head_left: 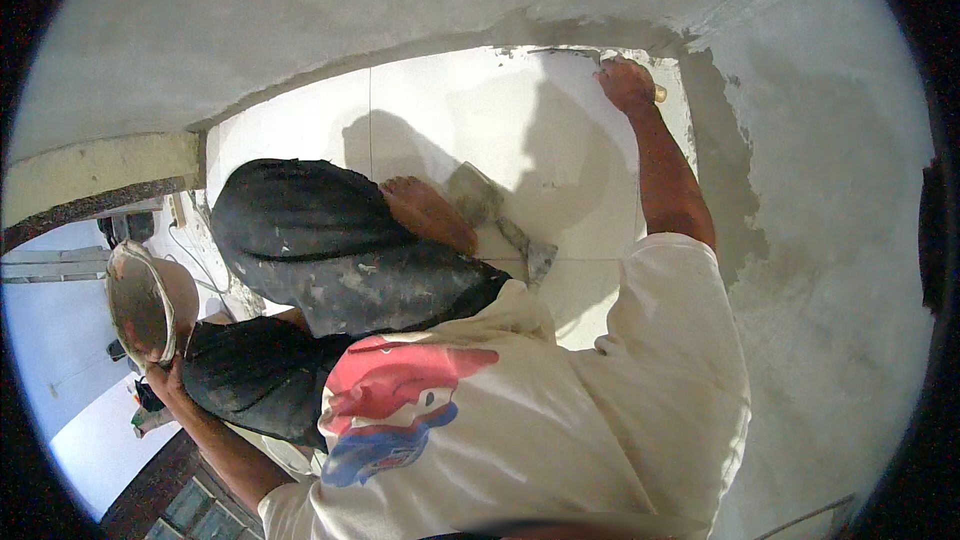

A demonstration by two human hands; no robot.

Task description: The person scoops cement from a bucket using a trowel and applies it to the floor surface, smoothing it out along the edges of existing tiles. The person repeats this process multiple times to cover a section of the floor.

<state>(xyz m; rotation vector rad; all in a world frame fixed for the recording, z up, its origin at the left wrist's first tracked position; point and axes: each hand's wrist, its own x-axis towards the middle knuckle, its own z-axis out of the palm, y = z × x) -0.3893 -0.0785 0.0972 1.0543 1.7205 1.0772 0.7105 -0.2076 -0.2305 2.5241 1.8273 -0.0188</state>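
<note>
My right hand is closed around a wooden-handled trowel at the far right corner of the white tiled floor. Only the pale end of its handle shows clearly; a thin dark edge, which looks like its blade, runs left along the foot of the wall. At the far left, my left hand grips the rim of a round bucket, tilted so its mortar-smeared inside shows. My bare foot stands on the tiles beside a grey, crumpled strip whose kind I cannot make out.
Grey rendered walls rise ahead and to the right, with a darker damp band along their lower edges. A yellowish ledge juts in at the left. Beyond it lie a cable and several small items. My dark trousers cover part of the tiles.
</note>
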